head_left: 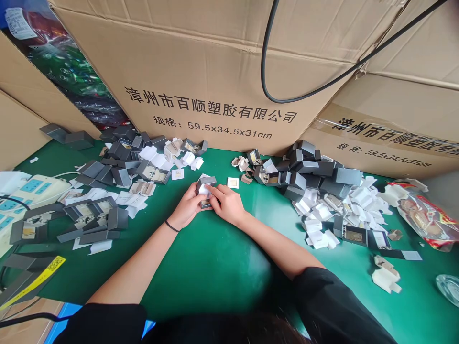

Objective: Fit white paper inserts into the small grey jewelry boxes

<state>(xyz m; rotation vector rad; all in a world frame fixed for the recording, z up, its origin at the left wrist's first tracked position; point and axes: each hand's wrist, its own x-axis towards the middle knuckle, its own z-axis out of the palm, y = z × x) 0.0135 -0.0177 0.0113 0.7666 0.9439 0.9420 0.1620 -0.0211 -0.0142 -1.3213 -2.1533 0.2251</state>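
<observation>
A small dark grey hinged box [206, 180] is held over the middle of the green table, its lid raised. My left hand [187, 208], with a black band at the wrist, is wrapped round the box's left side. On the other side, the bent fingers of my right hand [229, 204] grip the box and touch a white paper piece [203, 189] in its opening. Much of the box is hidden by my fingers. Just beyond my right hand lies a white card [233, 183] with a gold-coloured square; a similar card [177, 174] lies beyond my left hand.
Piles of grey boxes [122, 155] and white paper inserts lie left, with more boxes [319, 169] and paper scraps [362, 205] right. A power strip [28, 196] sits far left. Large cartons [201, 62] wall the back; a black cable [263, 62] hangs in front.
</observation>
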